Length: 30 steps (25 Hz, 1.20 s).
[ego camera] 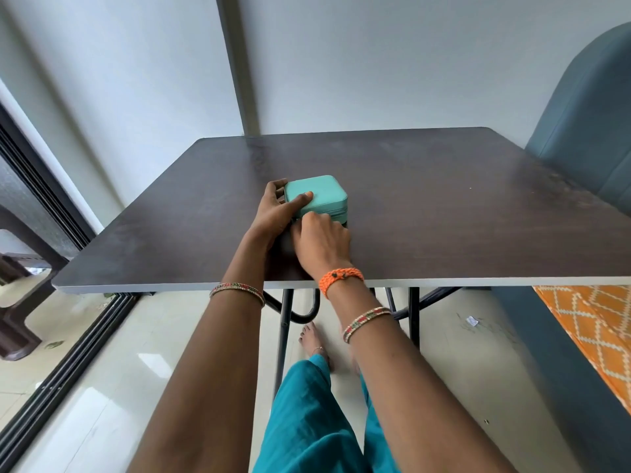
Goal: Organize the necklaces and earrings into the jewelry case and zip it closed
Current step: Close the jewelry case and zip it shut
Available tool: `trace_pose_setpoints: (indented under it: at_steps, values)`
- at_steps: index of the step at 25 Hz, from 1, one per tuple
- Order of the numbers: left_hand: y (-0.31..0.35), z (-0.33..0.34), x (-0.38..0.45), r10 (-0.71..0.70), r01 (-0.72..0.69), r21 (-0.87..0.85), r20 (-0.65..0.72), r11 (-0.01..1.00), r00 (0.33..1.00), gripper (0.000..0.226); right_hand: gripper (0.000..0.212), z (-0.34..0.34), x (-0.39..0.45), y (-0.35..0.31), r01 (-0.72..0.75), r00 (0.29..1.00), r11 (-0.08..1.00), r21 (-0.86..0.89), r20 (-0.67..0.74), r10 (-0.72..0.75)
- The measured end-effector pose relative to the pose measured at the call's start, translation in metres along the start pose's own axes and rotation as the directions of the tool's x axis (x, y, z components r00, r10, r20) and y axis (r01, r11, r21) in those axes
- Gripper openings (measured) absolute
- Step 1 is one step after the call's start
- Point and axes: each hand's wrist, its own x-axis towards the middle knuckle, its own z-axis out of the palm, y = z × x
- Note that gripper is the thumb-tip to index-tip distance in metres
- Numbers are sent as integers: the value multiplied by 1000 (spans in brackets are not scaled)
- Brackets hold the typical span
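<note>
Here two hands, left hand point(276, 213) and right hand point(322, 240), grip one jewelry case point(319, 194).

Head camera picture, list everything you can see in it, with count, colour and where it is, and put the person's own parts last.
Square zippered jewelry case: one, teal, lid down, on the table left of centre.
Rectangular wooden table: one, dark brown top, black metal legs, centre of view.
Padded chair: one, dark teal, beyond the table's right edge.
Patterned cloth: one, orange with white diamonds, lower right.
Sliding door frame: one, black, at left.
Tiled floor: pale cream, under the table.
Left hand: grips the case's left side, thumb on the lid.
Right hand: at the case's near edge, fingertips hidden; braided orange wristband on its wrist.
</note>
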Motion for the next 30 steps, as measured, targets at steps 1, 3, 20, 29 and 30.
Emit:
trace_pose_setpoints:
  at_steps: [1, 3, 20, 29, 30]
  values:
    - [0, -1, 2, 2, -2, 3, 1, 1000, 1000, 64, 31, -10, -2, 2, 20, 1000, 1000, 11, 15, -21]
    - [-2, -2, 3, 9, -9, 20, 1, 1000, 1000, 63, 31, -30, -7, 11, -1, 1000, 999, 53, -1, 1]
    - [-3, -4, 5, 31, -32, 64, 20, 997, 999, 59, 3, -49, 106, 77, -68, 996, 940, 334, -26, 81]
    - [-6, -4, 8, 5, -8, 43, 57, 999, 998, 59, 23, -17, 151, 75, -49, 950, 813, 581, 279, -142]
    - [-5, -3, 6, -4, 1, 42, 69, 999, 998, 60, 26, -19, 149, 73, -67, 939, 808, 585, 310, -147]
